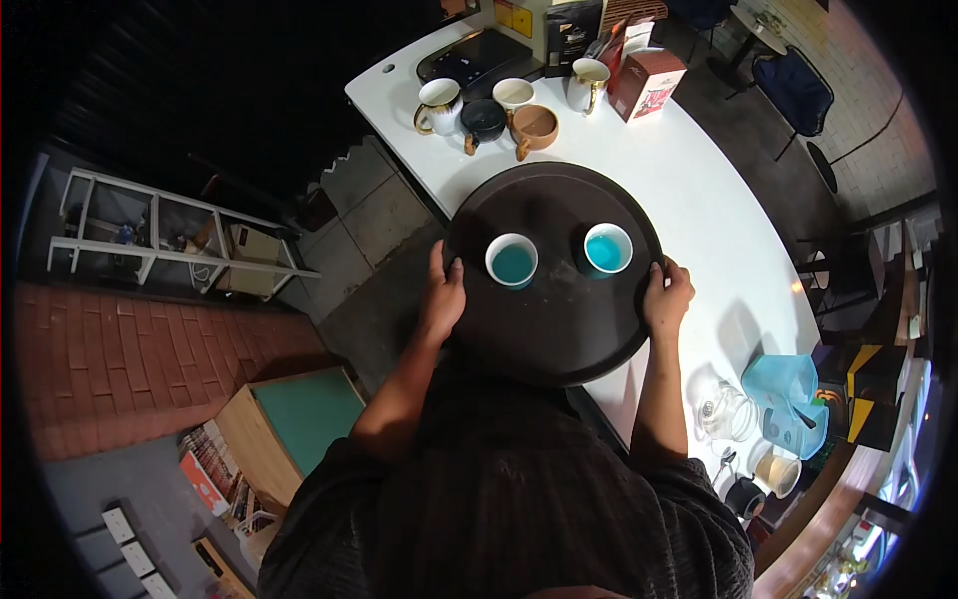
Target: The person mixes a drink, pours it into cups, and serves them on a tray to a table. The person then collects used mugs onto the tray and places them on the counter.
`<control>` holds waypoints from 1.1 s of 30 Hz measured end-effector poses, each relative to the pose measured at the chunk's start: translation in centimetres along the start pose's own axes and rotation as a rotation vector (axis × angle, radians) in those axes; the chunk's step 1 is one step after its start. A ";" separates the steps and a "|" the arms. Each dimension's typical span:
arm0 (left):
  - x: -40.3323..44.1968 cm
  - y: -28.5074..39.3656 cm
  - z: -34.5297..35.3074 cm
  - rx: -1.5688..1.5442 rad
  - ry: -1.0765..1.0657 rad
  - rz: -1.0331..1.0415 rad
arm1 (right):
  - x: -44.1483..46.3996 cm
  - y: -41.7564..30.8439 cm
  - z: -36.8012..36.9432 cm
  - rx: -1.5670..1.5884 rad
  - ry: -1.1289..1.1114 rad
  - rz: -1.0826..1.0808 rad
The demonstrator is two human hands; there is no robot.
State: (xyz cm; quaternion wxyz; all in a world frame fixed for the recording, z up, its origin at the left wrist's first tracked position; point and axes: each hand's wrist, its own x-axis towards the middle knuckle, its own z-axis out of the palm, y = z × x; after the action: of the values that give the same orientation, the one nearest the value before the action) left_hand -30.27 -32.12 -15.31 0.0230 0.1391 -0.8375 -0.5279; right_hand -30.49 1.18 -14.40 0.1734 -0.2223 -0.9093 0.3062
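Note:
A round dark brown tray [539, 334] is held level in front of my body, its far part over the white counter. On its left rim my left hand [442, 297] is closed, thumb on top and fingers mostly hidden below. My right hand [669, 298] grips the right rim in the same way. Two cups stand upright on the tray: a left cup [512, 261] and a right cup [608, 249], both white inside with blue-green at the bottom. Whether that blue-green is liquid or glaze I cannot tell.
Several mugs, among them a tan mug [534, 127], stand on the white counter [718, 200] beyond the tray. A boxed package [649, 85] is behind them. At right are a glass jar [726, 411] and a blue plastic container [783, 389]. A white metal rack [180, 230] stands left.

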 end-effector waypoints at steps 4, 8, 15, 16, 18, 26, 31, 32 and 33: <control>-1.5 -0.5 -4.3 -0.057 0.063 -0.071 | -2.0 -3.8 -1.5 0.318 -0.133 0.070; -2.4 -1.2 -9.9 -0.186 0.128 -0.080 | -4.2 -9.5 -1.4 0.648 -0.316 0.203; -2.4 -4.0 -23.8 -0.229 0.226 -0.114 | -11.1 -22.8 3.4 0.755 -0.527 0.064; -2.2 -5.0 -26.0 -0.227 0.227 -0.097 | -12.4 -24.7 4.5 0.720 -0.529 0.044; -2.2 -6.5 -30.1 -0.202 0.257 -0.089 | -14.4 -27.7 6.5 0.714 -0.567 0.036; 0.3 -9.3 -43.4 -0.173 0.345 -0.094 | -19.7 -39.1 14.4 0.633 -0.596 -0.126; 4.6 -11.3 -47.5 -0.329 0.352 -0.076 | -19.3 -45.0 19.7 0.735 -0.641 -0.123; 5.8 -12.0 -47.9 -0.327 0.351 -0.073 | -18.8 -46.0 20.7 0.733 -0.654 -0.133; 7.4 -12.7 -48.3 -0.332 0.363 -0.092 | -18.2 -46.9 21.8 0.731 -0.664 -0.143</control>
State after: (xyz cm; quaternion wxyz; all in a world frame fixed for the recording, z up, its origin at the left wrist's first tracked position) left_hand -25.77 -81.56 -6.11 0.1715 0.2641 -0.7142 -0.6251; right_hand -39.06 -52.04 -4.31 -0.0386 0.0254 -0.7615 0.6466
